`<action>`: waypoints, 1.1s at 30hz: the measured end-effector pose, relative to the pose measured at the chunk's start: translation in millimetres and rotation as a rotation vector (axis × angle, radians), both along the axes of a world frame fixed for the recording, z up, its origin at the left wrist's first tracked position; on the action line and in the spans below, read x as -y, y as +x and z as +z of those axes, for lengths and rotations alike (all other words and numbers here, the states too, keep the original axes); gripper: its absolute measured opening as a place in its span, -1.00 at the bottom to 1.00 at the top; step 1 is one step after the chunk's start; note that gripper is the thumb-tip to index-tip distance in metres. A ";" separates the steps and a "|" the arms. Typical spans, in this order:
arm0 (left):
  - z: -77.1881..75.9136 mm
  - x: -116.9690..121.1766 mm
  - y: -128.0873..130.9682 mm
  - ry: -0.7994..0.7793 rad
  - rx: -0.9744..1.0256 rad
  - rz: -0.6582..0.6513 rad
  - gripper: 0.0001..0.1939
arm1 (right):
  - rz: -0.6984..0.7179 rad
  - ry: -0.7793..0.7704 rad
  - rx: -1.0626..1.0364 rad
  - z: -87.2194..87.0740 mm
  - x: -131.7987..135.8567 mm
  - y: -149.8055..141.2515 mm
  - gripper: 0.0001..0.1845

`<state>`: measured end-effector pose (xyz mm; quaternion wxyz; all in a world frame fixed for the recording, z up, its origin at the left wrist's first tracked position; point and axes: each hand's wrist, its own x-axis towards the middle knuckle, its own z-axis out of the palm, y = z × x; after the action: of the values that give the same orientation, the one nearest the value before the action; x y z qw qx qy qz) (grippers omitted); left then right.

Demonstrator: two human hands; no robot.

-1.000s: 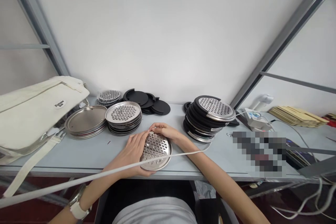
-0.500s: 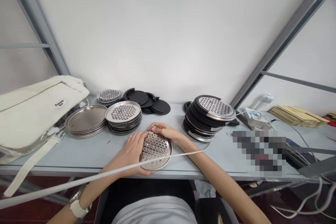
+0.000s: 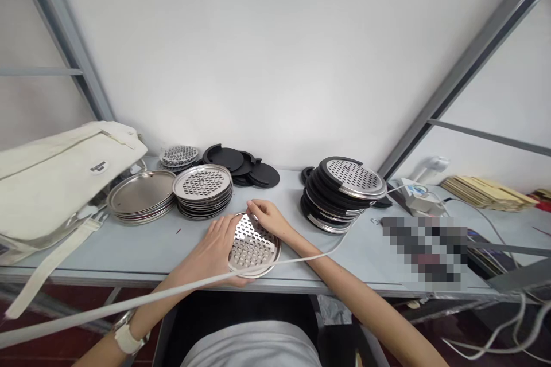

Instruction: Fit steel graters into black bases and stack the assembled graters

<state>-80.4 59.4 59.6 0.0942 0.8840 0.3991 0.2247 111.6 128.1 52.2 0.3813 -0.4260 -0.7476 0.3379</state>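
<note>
A round metal grater plate [image 3: 253, 251], full of raised holes, is held low over the front of the table. My left hand [image 3: 216, 248] wraps its left side, with the thumb by the lower rim and the fingers over the upper left. On the far right rim lies my right hand [image 3: 269, 219], its fingers closed at the top edge; the fingertips are partly hidden. Behind my left hand stands a stack of similar grater plates [image 3: 203, 180]. Farther left are stacked plain metal discs [image 3: 140, 194].
A white cable [image 3: 193, 282] crosses in front of my hands. Black round holders [image 3: 262, 175] lie by the wall. To the right stands a tall stack of black holders with grater plates [image 3: 331, 200]. A cream bag [image 3: 64, 178] occupies the left end; yellowish flat pieces [image 3: 486, 192] lie far right.
The grater plate has tilted slightly and its holes catch the light differently. My right hand has shifted a little, its fingers drawn closer together at the top rim. My left hand keeps its hold.
</note>
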 end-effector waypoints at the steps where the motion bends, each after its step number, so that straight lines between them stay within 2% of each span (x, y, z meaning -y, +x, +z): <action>1: -0.5 -0.4 0.0 0.004 0.004 0.000 0.13 | -0.008 0.035 0.021 0.8 0.9 -0.4 -0.54; 6: -3.9 -1.4 -0.4 0.042 -0.021 0.016 0.11 | -0.057 0.307 0.141 8.4 5.7 -0.1 -0.68; 9: -7.2 -1.7 -1.3 0.072 -0.049 0.038 0.11 | -0.010 0.364 0.095 16.5 8.1 5.3 -0.82; 11: -8.7 -1.9 -2.0 0.089 -0.060 0.056 0.08 | 0.057 0.327 0.096 22.5 9.9 10.4 -0.83; 16: -8.7 -3.0 -3.1 0.058 -0.073 0.051 0.07 | 0.393 0.113 0.280 31.9 15.2 17.3 -0.80; 21: -9.0 -4.9 -3.6 0.013 -0.079 0.055 0.04 | 0.393 0.125 0.443 33.7 18.8 14.1 -0.82; 28: -12.0 -6.4 -4.3 0.003 -0.063 0.030 0.02 | 0.398 0.140 0.414 35.4 20.5 13.4 -0.86; 33: -9.7 -5.4 -4.3 0.009 -0.071 0.031 -0.03 | 0.450 0.132 0.369 30.8 17.9 12.2 -0.90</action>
<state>-84.6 64.8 49.9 0.0727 0.8856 0.4147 0.1962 123.9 110.3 83.1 0.1813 -0.2780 -0.9004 0.2813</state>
